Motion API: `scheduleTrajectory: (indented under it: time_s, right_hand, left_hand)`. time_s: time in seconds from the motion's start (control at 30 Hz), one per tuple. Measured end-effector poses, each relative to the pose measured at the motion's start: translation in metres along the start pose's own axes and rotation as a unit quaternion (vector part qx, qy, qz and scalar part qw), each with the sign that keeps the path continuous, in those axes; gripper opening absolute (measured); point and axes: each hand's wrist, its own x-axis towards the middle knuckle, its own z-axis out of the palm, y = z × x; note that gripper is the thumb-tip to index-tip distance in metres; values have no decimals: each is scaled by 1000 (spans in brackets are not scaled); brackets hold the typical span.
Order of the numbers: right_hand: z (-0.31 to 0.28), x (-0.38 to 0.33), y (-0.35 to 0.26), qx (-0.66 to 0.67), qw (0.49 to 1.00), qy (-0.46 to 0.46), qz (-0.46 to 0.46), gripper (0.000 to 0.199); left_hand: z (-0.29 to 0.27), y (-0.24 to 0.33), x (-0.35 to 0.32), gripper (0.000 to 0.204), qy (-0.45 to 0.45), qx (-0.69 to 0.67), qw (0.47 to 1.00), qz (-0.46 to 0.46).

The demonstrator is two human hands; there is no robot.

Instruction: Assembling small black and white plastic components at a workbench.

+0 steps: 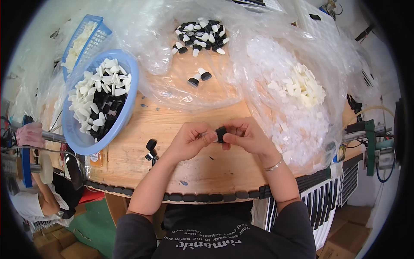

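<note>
wooden tabletop (207,168): left hand (189,140) and right hand (248,136) both pinch a small black cap (221,134); blue basket (129,108) at ten o'clock.

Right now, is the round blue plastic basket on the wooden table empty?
No, the round blue plastic basket on the wooden table is heaped with small white and black plastic caps.

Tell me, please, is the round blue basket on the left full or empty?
Nearly full: the round blue basket holds a heap of white and black pieces reaching close to its rim.
</note>
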Motion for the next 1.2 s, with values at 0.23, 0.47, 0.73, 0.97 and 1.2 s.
scheduleTrajectory:
  time_s: [0.23, 0.47, 0.73, 0.97, 1.2]
  right_hand:
    - [6, 6, 8, -51, 993, 110, 14, 23]
    - [-2, 7, 8, -51, 991, 126, -13, 20]
    - [2, 12, 6, -26, 988, 155, -13, 18]
    - [-10, 6, -1, -95, 983, 127, 93, 20]
    - [-24, 35, -30, -352, 884, 301, -61, 31]
  left_hand:
    - [-3, 3, 5, 23, 48, 110, 991, -64]
    - [-10, 5, 5, 21, 80, 137, 985, -67]
    - [-19, -1, 6, 23, 121, 166, 979, 23]
    - [-23, 16, 3, 23, 76, 221, 969, -81]
    - [-56, 17, 1, 21, 239, 178, 953, 51]
